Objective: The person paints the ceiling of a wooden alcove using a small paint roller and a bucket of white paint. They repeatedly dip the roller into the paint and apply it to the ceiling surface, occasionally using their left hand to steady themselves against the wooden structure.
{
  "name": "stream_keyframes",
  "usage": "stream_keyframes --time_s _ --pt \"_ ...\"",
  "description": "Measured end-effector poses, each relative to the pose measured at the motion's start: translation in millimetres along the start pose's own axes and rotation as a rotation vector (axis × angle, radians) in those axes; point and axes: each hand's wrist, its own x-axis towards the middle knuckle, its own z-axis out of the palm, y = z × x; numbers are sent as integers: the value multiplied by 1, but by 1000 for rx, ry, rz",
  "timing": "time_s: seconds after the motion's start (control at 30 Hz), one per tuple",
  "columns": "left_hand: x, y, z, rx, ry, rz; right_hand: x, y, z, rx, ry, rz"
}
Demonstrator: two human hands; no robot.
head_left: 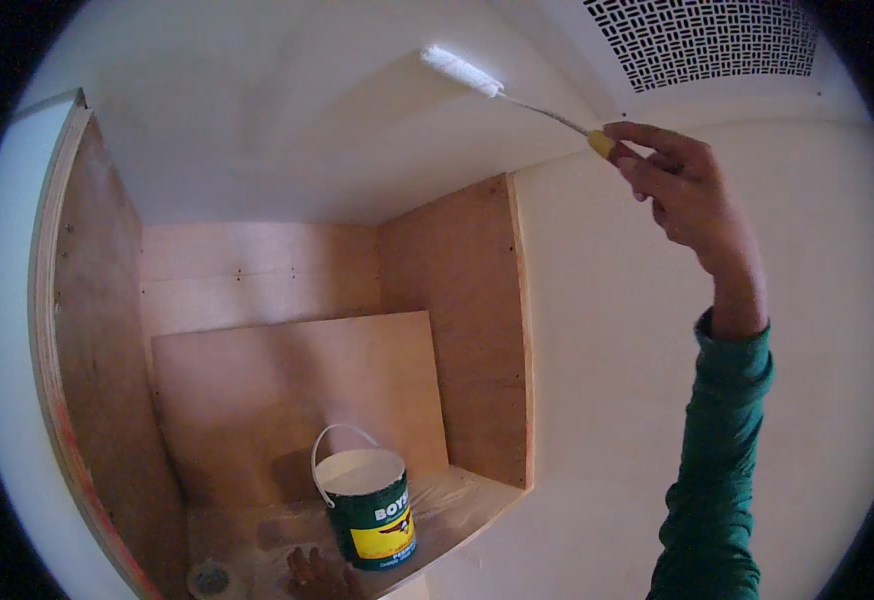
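Note:
My right hand (pixel 692 195) is raised high on the right, its fingers closed around the yellow-and-red handle of a small paint roller (pixel 462 71). The white roller sleeve points up and to the left, close to the white ceiling (pixel 257 110); whether it touches is hard to tell. Low in the view, my left hand (pixel 317 575) rests with its fingers spread on the shelf bottom of a plywood recess. Just right of it stands an upright green paint can (pixel 372 515) with a yellow label, its wire handle raised. Pale paint shows inside the open can.
A loose plywood sheet (pixel 297 400) leans against the recess's back wall. Plywood sides (pixel 457 320) enclose the recess left and right. A patterned vent grille (pixel 707 45) sits in the ceiling at upper right. A small round object (pixel 208 579) lies at the shelf's lower left.

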Motion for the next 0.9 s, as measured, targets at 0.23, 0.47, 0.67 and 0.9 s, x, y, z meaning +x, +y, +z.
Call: stream_keyframes --time_s 0.23,0.47,0.67,0.9 --pt "-6 -11 14 -1 31 9 -18 -15 -29 -36 98 80" --pt "-14 -25 17 38 148 88 -34 12 -19 -44 91 87" --pt "18 19 6 -67 -45 -31 -55 71 12 -88 -438 261" --pt "70 32 -12 -67 -118 -48 -62 99 131 96 -977 349"
